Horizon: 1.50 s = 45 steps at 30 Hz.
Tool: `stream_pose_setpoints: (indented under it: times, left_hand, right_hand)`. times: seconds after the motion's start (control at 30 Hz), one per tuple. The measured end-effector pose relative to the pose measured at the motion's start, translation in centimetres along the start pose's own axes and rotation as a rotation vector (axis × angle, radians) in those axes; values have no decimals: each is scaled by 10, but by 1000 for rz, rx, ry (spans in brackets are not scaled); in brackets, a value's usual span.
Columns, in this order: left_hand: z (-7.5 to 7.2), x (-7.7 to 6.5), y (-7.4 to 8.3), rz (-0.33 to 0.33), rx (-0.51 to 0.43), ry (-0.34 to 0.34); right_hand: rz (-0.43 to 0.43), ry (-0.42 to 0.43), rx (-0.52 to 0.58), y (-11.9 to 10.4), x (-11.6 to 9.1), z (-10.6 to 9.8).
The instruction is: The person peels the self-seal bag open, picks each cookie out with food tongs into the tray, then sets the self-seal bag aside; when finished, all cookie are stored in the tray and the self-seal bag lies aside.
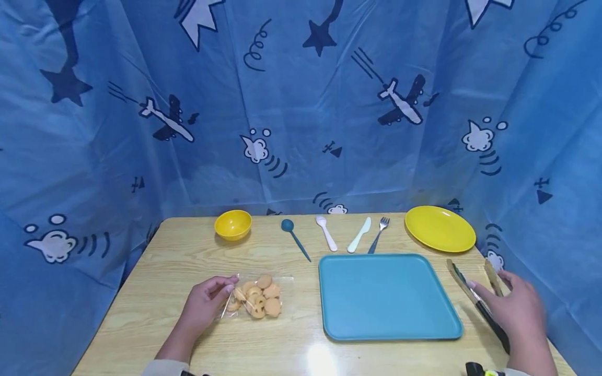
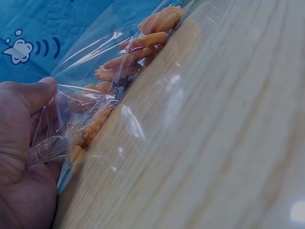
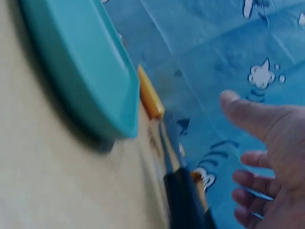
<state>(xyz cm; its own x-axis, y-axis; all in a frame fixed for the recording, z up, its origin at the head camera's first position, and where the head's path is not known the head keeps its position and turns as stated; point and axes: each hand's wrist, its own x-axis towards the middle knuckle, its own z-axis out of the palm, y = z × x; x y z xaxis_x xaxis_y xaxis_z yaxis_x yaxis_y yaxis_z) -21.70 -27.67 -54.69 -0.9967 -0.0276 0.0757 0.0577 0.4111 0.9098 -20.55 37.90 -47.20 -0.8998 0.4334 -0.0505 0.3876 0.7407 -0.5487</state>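
Note:
With thumb and fingertips my left hand (image 1: 203,304) pinches the left edge of a clear plastic bag (image 1: 287,290) of round cookies (image 1: 256,300), which lies on the table. In the left wrist view the film wrinkles at my thumb. My right hand (image 1: 519,309) hovers over tongs (image 1: 491,321) with black handles and wooden-looking tips at the table's right side. The right wrist view shows its thumb and fingers spread, with the tongs beside them and nothing gripped. Left of the tongs lies a teal tray (image 1: 388,297).
Along the back of the table (image 1: 188,250) are a yellow bowl (image 1: 233,225), a dark spoon (image 1: 296,240), a pale pink utensil (image 1: 326,234), a pale green knife (image 1: 359,236), a fork (image 1: 379,235) and a yellow plate (image 1: 440,228). A blue patterned curtain (image 1: 301,130) hangs close behind.

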Motion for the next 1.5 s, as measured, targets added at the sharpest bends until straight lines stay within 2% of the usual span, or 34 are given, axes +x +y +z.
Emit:
stream_pose_setpoints:
  times: [0.1, 0.23, 0.47, 0.77, 0.9, 1.0, 1.17, 1.33, 1.4, 1.5]
  left_hand:
    - [-1, 2, 1, 13, 0, -7]
    - [0, 4, 3, 12, 0, -8]
    - [1, 0, 3, -38, 20, -16]
    - [-3, -7, 4, -55, 37, 2]
    - [0, -6, 5, -27, 19, 0]
    - [2, -4, 5, -6, 15, 2]
    - [1, -6, 4, -10, 39, -1]
    - [0, -6, 5, -8, 40, -9]
    - [0, -5, 6, -11, 44, -9]
    - [0, -4, 7, -18, 46, -9]
  right_hand:
    - [76, -27, -49, 12, 0, 3]
    - [109, -57, -82, 20, 2, 7]
    - [122, -155, -143, 32, 4, 13]
    - [130, -191, -175, 34, 6, 16]
    - [133, -180, -169, 35, 3, 13]
    - [109, -137, -136, 34, 2, 12]
    - [80, -52, -59, 26, 0, 16]
    - [-13, 40, 44, 8, -4, 20]
    - [-79, 37, 65, -3, -6, 23]
    - [-197, -15, 61, -23, -12, 29]
